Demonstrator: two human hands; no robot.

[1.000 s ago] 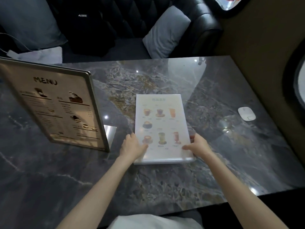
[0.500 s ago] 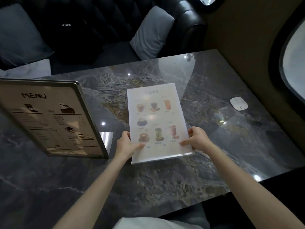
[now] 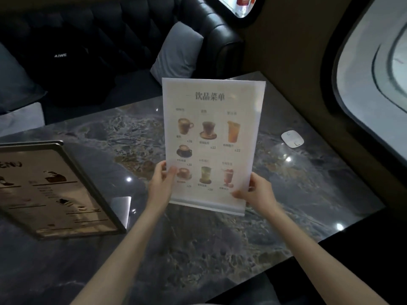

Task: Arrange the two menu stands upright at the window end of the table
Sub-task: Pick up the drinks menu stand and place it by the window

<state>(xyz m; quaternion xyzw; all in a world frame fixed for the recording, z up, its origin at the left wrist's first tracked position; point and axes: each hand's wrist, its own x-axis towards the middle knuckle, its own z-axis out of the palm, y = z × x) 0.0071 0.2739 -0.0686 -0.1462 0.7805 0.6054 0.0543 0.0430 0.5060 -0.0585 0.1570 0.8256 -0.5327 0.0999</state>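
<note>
Clear acrylic drinks menu stand (image 3: 211, 142) with a white printed sheet is held upright above the middle of the dark marbled table (image 3: 198, 249). Left hand (image 3: 160, 186) pinches its lower left edge, thumb in front. Right hand (image 3: 256, 192) grips the lower right corner. Its base looks lifted, though contact is hard to judge. Metal-framed brown menu stand (image 3: 55, 190) stands tilted at left, cut off by the frame. Small white oval device (image 3: 292, 139) lies near the window (image 3: 374, 62).
</note>
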